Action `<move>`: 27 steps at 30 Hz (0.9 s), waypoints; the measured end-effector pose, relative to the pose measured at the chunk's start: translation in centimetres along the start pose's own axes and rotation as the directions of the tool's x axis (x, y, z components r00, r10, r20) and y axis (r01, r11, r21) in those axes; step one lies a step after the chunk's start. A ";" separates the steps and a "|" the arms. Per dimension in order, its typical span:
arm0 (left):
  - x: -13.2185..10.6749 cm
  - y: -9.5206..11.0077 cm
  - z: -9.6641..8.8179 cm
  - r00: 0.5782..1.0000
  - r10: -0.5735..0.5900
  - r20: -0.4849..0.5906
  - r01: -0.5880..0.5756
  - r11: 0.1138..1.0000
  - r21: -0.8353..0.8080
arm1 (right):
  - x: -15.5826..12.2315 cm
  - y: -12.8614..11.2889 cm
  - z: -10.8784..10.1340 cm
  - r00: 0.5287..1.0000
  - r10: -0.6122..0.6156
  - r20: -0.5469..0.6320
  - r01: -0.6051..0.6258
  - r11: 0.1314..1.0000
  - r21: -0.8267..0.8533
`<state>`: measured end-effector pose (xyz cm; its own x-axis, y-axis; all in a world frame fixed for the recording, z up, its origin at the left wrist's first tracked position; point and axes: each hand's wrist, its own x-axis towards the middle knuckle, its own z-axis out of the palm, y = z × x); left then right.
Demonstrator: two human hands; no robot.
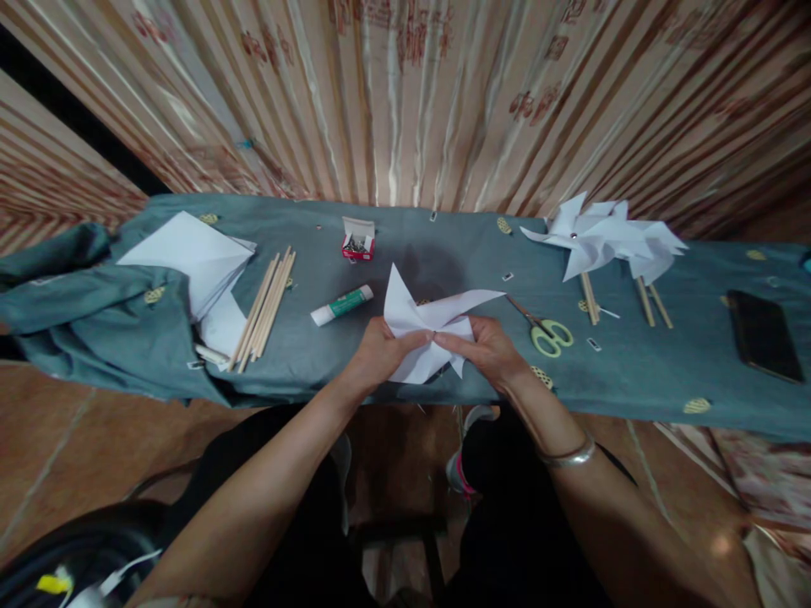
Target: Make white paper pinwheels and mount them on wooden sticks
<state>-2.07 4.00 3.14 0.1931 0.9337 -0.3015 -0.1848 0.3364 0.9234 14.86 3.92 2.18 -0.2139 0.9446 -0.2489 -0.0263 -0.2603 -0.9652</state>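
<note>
A white paper pinwheel (415, 317) is held between my two hands over the front of the table. My left hand (380, 348) grips its left side, the thumb pressed near the centre. From the other side my right hand (491, 346) pinches it, that thumb also at the centre, and the two thumb tips nearly meet. My other fingers are hidden behind the paper. A glue stick (342, 306) lies left of the pinwheel, and green-handled scissors (550, 336) lie to its right. Beyond it stands an open red box (358, 245) of small metal pins.
Wooden sticks (263, 308) lie at left beside stacked white paper sheets (190, 253). Several finished pinwheels on sticks (601, 232) lie at the back right. A dark phone (764, 333) rests at the far right. A pleated curtain (405, 101) hangs behind the cloth-covered table (469, 245).
</note>
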 end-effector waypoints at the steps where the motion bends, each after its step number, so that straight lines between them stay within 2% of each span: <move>1: 0.0 -0.1 0.0 1.000 -0.008 0.002 0.008 1.000 -0.004 | 0.0 0.0 0.0 1.000 -0.007 0.005 0.007 1.000 -0.014; 4: -0.1 -0.2 -0.1 1.000 -0.022 -0.004 0.022 1.000 -0.008 | -0.1 0.1 0.1 1.000 -0.011 0.009 0.012 1.000 -0.029; 15: 0.0 0.0 -0.2 0.999 0.013 -0.035 -0.013 1.000 -0.009 | 0.3 -0.3 0.2 0.999 0.028 -0.018 -0.026 0.996 0.083; 27: 0.3 -0.5 -0.5 1.000 0.016 -0.012 -0.014 0.992 0.122 | 0.3 -0.5 -0.4 0.999 0.003 0.038 -0.001 0.998 -0.062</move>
<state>-2.42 4.22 2.50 0.1783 0.9403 -0.2899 -0.0684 0.3058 0.9496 15.19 4.39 2.58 -0.2507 0.9355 -0.2489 0.0341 -0.2485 -0.9680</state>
